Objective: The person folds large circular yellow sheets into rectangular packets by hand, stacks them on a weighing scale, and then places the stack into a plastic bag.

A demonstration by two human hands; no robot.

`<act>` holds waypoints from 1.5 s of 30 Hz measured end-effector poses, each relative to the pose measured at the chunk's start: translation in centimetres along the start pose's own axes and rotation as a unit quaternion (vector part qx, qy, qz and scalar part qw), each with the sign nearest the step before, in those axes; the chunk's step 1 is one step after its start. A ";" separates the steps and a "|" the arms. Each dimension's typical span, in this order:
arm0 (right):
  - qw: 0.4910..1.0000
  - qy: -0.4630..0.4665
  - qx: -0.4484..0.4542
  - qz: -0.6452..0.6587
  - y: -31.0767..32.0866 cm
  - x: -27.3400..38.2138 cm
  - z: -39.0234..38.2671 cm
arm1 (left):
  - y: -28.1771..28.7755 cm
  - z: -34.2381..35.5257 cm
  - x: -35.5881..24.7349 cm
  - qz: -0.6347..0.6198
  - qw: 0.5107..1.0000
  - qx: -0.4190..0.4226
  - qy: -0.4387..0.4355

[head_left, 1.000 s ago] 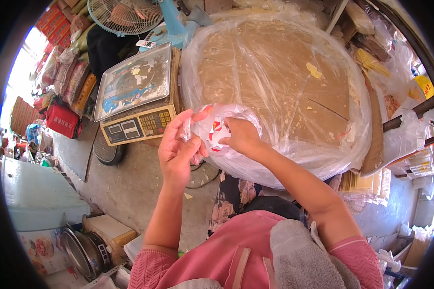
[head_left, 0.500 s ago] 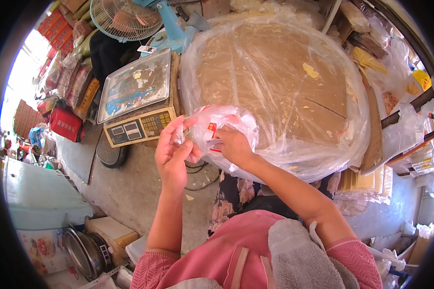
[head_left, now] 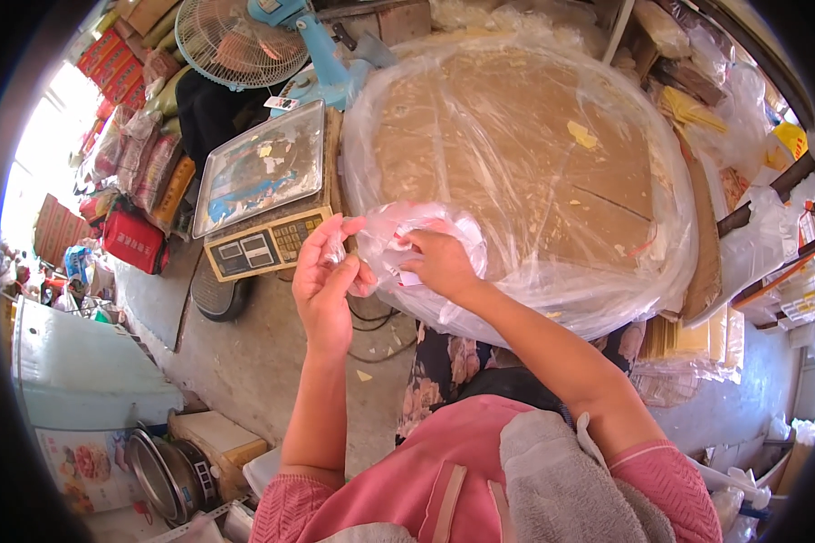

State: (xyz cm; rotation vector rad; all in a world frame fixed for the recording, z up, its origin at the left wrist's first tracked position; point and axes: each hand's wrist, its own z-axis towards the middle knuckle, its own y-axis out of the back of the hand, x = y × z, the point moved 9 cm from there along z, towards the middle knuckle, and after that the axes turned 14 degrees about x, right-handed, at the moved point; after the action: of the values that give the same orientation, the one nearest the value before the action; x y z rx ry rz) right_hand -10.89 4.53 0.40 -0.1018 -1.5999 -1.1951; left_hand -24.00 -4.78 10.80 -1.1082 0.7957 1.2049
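My left hand [head_left: 329, 282] pinches the gathered edge of a clear plastic bag [head_left: 462, 228] at the near left rim of a large round table. The bag's other side lies spread on the plastic cover. My right hand [head_left: 442, 264] reaches over the bag's mouth with its fingers curled in. Under the thumb shows a small white piece [head_left: 409, 279], partly hidden by the hand and the film. Whether the fingers grip that piece or something else is hard to make out.
Plastic film covers the cardboard-topped round table [head_left: 516, 118]. At its left stands a scale [head_left: 267, 246] with a metal tray [head_left: 263, 167], a blue fan [head_left: 321, 63] behind. A light blue chest [head_left: 91, 362], metal pans [head_left: 167, 471] and a red bag [head_left: 134, 237] are at left.
A red and white packet visible in my right fingers earlier is now mostly hidden; the fingers have shifted slightly over the bag's mouth. My left hand keeps its pinch. The view has shifted slightly.
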 end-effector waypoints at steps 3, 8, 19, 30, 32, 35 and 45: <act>0.998 -0.007 -0.035 0.048 3.1 0.3 -0.9 | 0.5 -0.6 -0.7 0.050 0.998 -0.046 -0.005; 0.985 -0.042 -0.047 0.158 10.1 2.3 -3.9 | -3.6 -4.2 -7.1 0.519 0.810 -0.149 -0.229; 0.977 -0.113 0.015 0.179 15.9 4.7 -11.2 | -16.0 0.7 9.1 -0.324 0.923 0.082 0.192; 0.915 -0.060 -0.104 0.384 16.5 -0.2 -14.9 | -22.1 -0.1 14.0 -0.406 0.861 0.122 0.281; 0.961 -0.104 -0.092 0.238 16.5 -0.1 -15.3 | -22.4 0.0 13.8 -0.453 0.836 0.136 0.278; 0.967 -0.085 -0.110 0.213 16.7 -0.9 -15.4 | -22.3 -0.4 14.1 -0.387 0.863 0.137 0.295; 0.952 -0.011 -0.210 -0.221 17.9 5.2 -17.7 | -22.3 -0.9 15.2 -0.411 0.842 0.138 0.321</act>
State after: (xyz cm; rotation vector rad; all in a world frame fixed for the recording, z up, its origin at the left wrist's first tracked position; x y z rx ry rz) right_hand 9.84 -1.97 14.13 -0.0271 -1.4031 -1.8816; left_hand 1.08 -0.73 1.62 -1.4110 0.8106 -0.0321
